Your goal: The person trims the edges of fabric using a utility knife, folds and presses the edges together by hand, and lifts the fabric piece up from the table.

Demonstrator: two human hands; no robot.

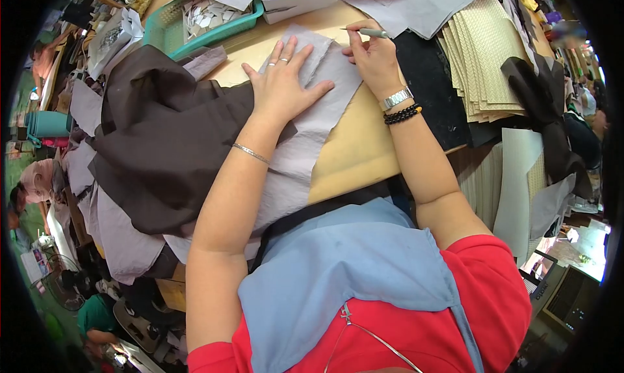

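My left hand lies flat with its fingers spread, pressing on a sheet of pale lilac-grey fabric on the table. A pen with a grey-green barrel is gripped in my right hand, which rests at the fabric's right edge. The pen's thin dark tip points left, above the tabletop. Beside my left forearm, a large dark brown piece of material lies crumpled over the table's left side. Part of the lilac-grey fabric is hidden under my left hand and arm.
A teal plastic basket with white scraps stands at the back left, beside a grey box. Stacked cream textured sheets lie at the right, past a black mat. Other people sit further off at the left, near a fan.
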